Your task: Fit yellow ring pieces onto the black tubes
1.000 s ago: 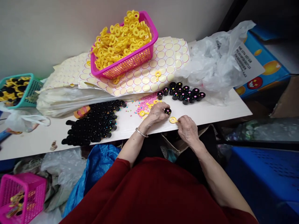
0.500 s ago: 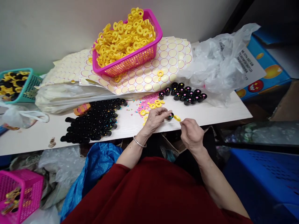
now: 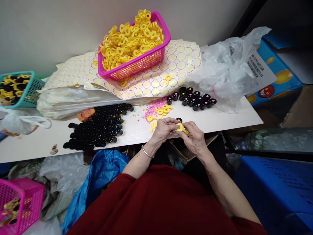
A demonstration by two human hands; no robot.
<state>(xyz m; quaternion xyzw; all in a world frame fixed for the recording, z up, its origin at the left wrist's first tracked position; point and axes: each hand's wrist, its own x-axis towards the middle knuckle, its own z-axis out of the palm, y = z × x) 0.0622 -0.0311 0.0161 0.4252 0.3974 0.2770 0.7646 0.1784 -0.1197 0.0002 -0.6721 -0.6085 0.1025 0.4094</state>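
Between my two hands is a yellow plastic ring piece with a tab (image 3: 180, 127). My left hand (image 3: 164, 130) pinches it at its left side, and my right hand (image 3: 195, 136) grips it from the right. Just beyond the fingertips a small black cup (image 3: 179, 120) with a pink bead in it stands on the table. To the left of it lie several loose yellow ring pieces (image 3: 160, 111) and a scatter of pink beads (image 3: 156, 107). A group of black cups with beads (image 3: 197, 99) stands behind my right hand.
A pink basket (image 3: 132, 70) heaped with yellow rings rests on sticker sheets (image 3: 179, 58). Many black cups (image 3: 97, 127) stand together at the left of the white table (image 3: 137, 130). Plastic bags (image 3: 227, 65) and a blue box (image 3: 276, 65) are at the right; a teal basket (image 3: 31, 93) is far left.
My right hand has moved left and brought the yellow ring piece to my left hand. My left fingers have left the black cup and now pinch the ring.
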